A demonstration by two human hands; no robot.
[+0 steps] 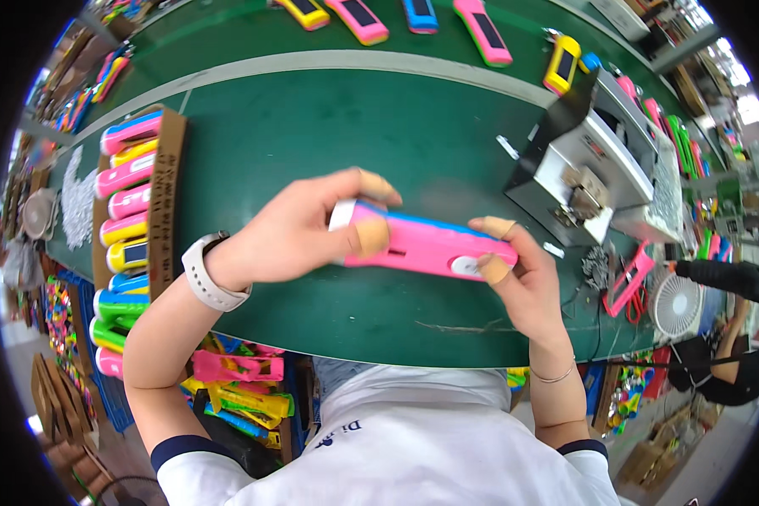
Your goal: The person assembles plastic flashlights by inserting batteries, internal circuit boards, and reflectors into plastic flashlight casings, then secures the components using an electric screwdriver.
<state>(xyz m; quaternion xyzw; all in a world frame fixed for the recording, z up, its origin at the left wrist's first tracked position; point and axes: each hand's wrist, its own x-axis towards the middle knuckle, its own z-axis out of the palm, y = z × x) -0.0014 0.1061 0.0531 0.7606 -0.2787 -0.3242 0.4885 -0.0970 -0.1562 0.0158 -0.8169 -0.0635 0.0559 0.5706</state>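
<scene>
Pink device [430, 244] with blue back, held crosswise above desk [312, 126], nearer near edge than far. Left hand [295, 226] grasping it by white end, thumb on pink face; right hand [533, 291] pinching other end. Tan covers [371, 237] on finger ends. Carton [169, 169] of coloured devices along desk's left edge. Metal machine [603, 160] toward right edge; fan [677, 304], pink frame [630, 282] by near right corner.

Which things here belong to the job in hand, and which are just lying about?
In the job:
pink-and-blue device, held in left hand and right hand
probably the cardboard box of similar units

Lying about:
metal fixture, untouched, role unclear
white fan
</scene>
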